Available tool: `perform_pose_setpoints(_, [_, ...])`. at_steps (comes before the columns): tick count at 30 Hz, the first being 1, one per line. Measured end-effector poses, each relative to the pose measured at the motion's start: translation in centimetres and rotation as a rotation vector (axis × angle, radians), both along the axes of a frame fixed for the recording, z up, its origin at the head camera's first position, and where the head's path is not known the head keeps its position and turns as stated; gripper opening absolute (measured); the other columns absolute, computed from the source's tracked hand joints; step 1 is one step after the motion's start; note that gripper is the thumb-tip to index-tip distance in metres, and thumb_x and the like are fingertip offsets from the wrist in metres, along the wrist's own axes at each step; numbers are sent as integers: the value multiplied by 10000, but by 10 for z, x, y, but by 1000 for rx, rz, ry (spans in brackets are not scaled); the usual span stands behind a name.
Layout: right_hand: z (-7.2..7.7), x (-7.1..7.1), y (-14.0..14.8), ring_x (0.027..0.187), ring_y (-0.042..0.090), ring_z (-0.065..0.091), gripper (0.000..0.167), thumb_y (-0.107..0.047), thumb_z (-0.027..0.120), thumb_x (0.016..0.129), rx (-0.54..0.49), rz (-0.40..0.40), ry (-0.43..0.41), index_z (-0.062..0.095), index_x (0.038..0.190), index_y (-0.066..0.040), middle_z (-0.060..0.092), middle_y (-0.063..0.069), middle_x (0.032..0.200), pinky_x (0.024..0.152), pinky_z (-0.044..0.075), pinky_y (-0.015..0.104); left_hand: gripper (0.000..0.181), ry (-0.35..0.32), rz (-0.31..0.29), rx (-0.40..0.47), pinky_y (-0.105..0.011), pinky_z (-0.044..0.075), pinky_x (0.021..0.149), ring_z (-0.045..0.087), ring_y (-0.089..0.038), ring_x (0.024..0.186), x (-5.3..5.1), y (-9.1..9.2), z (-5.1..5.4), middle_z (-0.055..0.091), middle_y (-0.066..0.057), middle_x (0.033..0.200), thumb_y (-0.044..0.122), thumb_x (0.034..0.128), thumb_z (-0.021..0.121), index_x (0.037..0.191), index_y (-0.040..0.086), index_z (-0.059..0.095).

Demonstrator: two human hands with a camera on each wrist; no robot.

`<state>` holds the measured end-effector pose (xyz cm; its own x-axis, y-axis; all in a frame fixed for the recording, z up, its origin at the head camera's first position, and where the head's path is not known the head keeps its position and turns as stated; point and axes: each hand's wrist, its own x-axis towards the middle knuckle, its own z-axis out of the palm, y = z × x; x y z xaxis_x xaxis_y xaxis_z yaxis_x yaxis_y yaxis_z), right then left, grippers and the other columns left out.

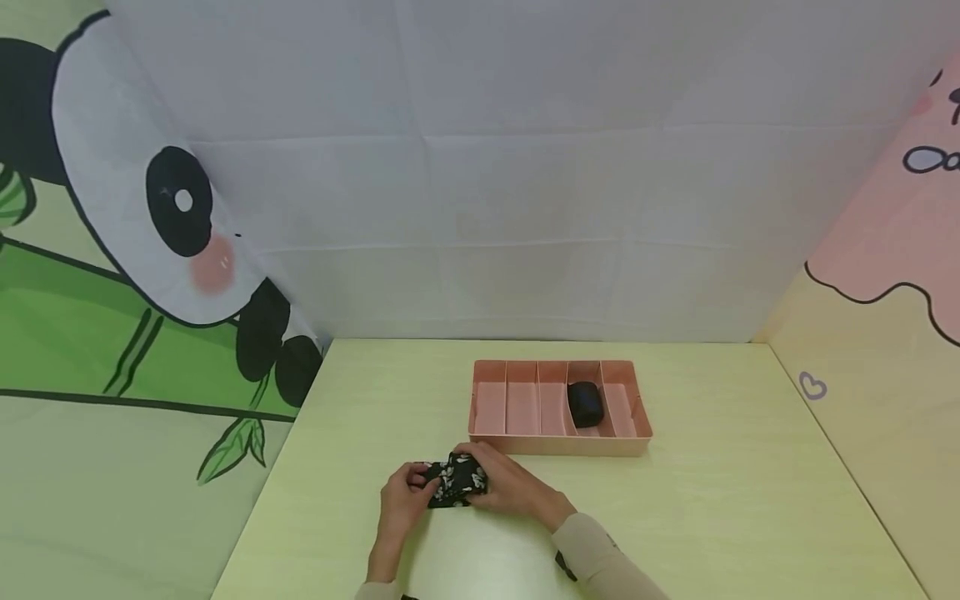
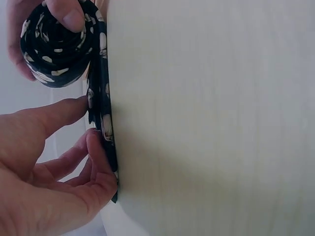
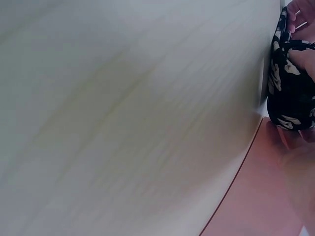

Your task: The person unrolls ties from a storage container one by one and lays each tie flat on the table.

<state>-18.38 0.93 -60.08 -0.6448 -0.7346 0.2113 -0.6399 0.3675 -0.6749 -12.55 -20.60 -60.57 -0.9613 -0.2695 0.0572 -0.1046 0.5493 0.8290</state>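
A black cloth [image 1: 456, 482] with a white floral print lies partly rolled up on the table, in front of a pink box. In the left wrist view its roll [image 2: 54, 56] shows as a spiral, with a flat tail [image 2: 106, 113] along the tabletop. My right hand [image 1: 513, 485] grips the roll from the right, thumb against its end. At the tail my left hand [image 1: 401, 500] pinches the cloth between thumb and fingers. The right wrist view catches the printed roll [image 3: 290, 101] at its right edge, partly covered by fingers.
Just behind my hands stands the pink divided box [image 1: 562, 447]. A dark rounded bundle [image 1: 585, 404] sits in its second compartment from the right. The pale yellow table [image 1: 712, 500] meets a white backdrop behind and printed side panels.
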Motion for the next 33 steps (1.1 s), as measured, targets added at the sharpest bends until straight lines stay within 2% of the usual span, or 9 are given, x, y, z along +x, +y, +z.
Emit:
perform_pose_setpoints(8, [-2,-1,6,1272,170,524,740,-137,858,845,4,3,67,451,1464,-135,514,66,1401,1067,459,367,304,5,-12,-34,-285,505,627,592,-136,684,-1,1,-2,621,-96,824,34,805,848,1033,-53,667])
perform_pose_setpoints(14, [-2,-2,13,1302,164,508,710,-151,842,867,30,7,37,454,1463,-158,489,53,1425,1078,450,356,303,15,-19,-57,-292,495,627,570,-131,678,-3,1,-4,603,-87,817,35,809,846,1035,-50,663])
perform_pose_setpoints(21, [2,0,18,1243,150,529,664,-120,837,865,23,9,20,489,1430,-132,507,40,1359,1062,461,351,315,19,-23,-65,-287,478,632,542,-128,688,-2,1,-6,589,-85,817,28,801,852,1038,-46,658])
perform_pose_setpoints(33, [3,0,28,1218,127,520,673,-89,826,857,46,19,-3,485,1434,-150,502,14,1363,1057,459,342,315,22,-20,-42,-267,474,626,525,-106,672,-3,2,-7,566,-81,818,30,804,852,1040,-37,654])
